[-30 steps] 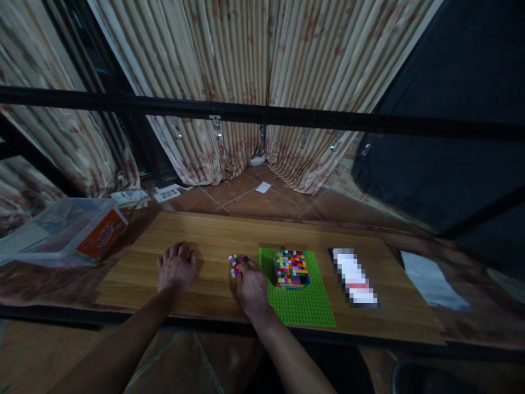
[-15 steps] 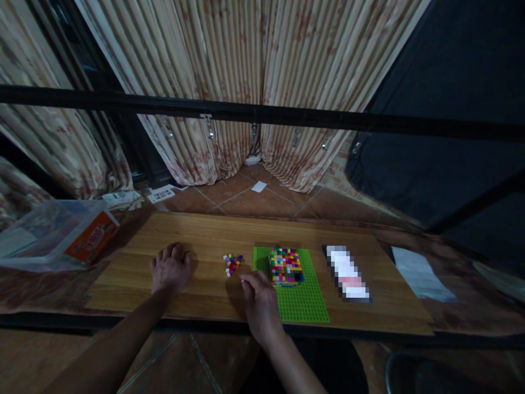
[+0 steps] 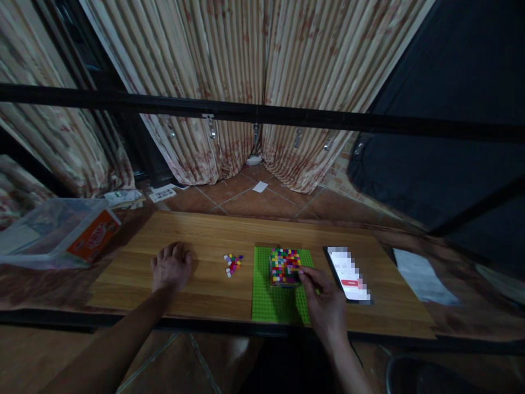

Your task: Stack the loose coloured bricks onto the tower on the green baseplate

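A block built of many small coloured toy bricks [image 3: 285,265] stands on a green studded baseplate [image 3: 266,306]. At the block's right front corner is my right hand [image 3: 328,301], thumb and forefinger pinched on a small brick that the fingertips mostly hide. Its forearm comes in from the lower right. My left hand [image 3: 172,268] rests palm down on the wooden table, fingers lying on the surface, holding nothing. Between that hand and the baseplate lies a little pile of loose bricks [image 3: 233,265] in white, red, yellow, purple and other colours.
Right of the baseplate lies a phone [image 3: 348,276] with a lit, partly blurred screen. A clear plastic bin [image 3: 45,230] with an orange label is left of the wooden table [image 3: 205,230]. A paper sheet [image 3: 422,276] lies to the right. A dark bar [image 3: 262,113] crosses before the curtains.
My right hand has moved right, from beside the loose bricks to the right corner of the brick block, still pinched. My left hand has stayed in place.
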Demonstrator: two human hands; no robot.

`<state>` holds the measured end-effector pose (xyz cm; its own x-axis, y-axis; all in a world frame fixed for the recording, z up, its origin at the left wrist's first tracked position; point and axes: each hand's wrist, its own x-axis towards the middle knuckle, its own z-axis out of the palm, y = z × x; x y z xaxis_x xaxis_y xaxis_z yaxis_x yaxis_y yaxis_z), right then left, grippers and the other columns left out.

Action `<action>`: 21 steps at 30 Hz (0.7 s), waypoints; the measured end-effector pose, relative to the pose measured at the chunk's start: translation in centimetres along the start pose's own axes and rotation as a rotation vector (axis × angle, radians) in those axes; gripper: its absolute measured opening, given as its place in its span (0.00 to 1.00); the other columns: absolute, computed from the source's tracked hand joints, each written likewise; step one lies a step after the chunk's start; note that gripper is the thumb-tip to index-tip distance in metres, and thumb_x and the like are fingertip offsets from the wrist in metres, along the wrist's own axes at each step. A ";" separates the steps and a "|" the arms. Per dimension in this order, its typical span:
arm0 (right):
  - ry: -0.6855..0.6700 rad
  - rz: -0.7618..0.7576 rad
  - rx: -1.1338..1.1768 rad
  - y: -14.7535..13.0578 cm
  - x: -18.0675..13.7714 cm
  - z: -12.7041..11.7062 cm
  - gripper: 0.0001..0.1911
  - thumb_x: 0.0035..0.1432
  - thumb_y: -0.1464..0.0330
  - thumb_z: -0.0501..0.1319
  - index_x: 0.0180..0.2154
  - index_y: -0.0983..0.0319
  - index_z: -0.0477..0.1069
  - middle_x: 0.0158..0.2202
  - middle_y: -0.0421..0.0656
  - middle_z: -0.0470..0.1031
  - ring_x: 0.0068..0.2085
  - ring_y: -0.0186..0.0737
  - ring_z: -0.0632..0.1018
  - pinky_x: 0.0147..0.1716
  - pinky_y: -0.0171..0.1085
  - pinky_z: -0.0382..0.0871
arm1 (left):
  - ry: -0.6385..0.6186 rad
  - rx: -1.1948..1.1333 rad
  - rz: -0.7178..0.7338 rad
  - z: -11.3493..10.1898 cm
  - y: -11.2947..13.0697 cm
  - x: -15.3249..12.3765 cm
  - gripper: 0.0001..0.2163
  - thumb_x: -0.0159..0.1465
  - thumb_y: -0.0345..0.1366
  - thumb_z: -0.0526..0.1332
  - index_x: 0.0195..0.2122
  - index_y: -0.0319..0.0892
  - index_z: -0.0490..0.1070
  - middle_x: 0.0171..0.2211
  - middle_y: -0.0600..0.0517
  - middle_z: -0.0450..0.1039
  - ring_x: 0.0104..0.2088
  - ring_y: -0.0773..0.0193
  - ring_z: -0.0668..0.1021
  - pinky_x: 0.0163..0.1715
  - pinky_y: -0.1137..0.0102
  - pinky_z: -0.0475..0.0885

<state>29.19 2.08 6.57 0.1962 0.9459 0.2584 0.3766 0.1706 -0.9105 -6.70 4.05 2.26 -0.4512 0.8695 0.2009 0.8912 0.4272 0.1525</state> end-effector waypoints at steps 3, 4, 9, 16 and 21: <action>0.041 -0.011 -0.038 0.5 1.3 -0.5 0.14 0.57 0.57 0.63 0.36 0.59 0.79 0.39 0.47 0.80 0.41 0.47 0.80 0.42 0.43 0.73 | -0.001 -0.006 0.003 -0.1 0.1 -0.1 0.24 0.66 0.44 0.46 0.58 0.38 0.65 0.60 0.41 0.66 0.58 0.46 0.66 0.55 0.52 0.61; 0.039 -0.027 -0.052 0.5 1.6 -0.6 0.13 0.57 0.57 0.63 0.36 0.59 0.79 0.39 0.47 0.80 0.42 0.47 0.79 0.42 0.43 0.72 | -0.002 -0.008 0.003 -0.2 0.1 -0.1 0.24 0.66 0.44 0.46 0.58 0.38 0.65 0.60 0.41 0.66 0.58 0.46 0.66 0.55 0.52 0.61; -0.034 -0.090 -0.122 0.5 3.3 0.2 0.13 0.60 0.59 0.60 0.36 0.58 0.80 0.39 0.46 0.80 0.40 0.44 0.79 0.42 0.42 0.71 | -0.005 -0.013 -0.007 -0.3 0.2 -0.1 0.24 0.66 0.44 0.46 0.58 0.39 0.65 0.60 0.41 0.66 0.59 0.47 0.65 0.56 0.53 0.60; -0.135 -0.148 -0.291 0.5 4.8 1.9 0.14 0.61 0.64 0.56 0.37 0.59 0.80 0.38 0.46 0.80 0.40 0.43 0.79 0.41 0.40 0.71 | 0.011 0.001 -0.003 0.0 0.1 -0.1 0.23 0.67 0.44 0.46 0.58 0.39 0.66 0.59 0.42 0.67 0.58 0.47 0.67 0.56 0.53 0.61; -0.187 -0.194 -0.470 0.7 5.4 2.7 0.14 0.60 0.67 0.56 0.39 0.60 0.80 0.39 0.47 0.81 0.41 0.45 0.79 0.42 0.40 0.70 | 0.014 0.016 0.001 0.0 0.0 -0.2 0.23 0.67 0.44 0.46 0.58 0.39 0.66 0.59 0.43 0.67 0.58 0.47 0.67 0.55 0.54 0.61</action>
<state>28.12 8.06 6.46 -0.0661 0.9496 0.3066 0.7625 0.2462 -0.5983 -6.58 3.93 2.21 -0.4512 0.8663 0.2145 0.8921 0.4308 0.1366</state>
